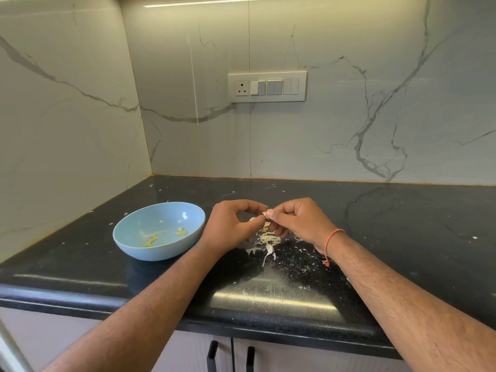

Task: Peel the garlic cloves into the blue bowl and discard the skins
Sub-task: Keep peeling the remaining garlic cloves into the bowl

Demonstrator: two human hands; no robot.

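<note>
Head view: the left hand (228, 224) and right hand (298, 221) meet just right of the blue bowl (161, 249), their curled fingers (252, 204) pinching one garlic clove (265, 214) between them. Below lie skins (268, 238) on the black table (402, 224). Peeled bits (181, 231) sit inside the bowl.
</note>
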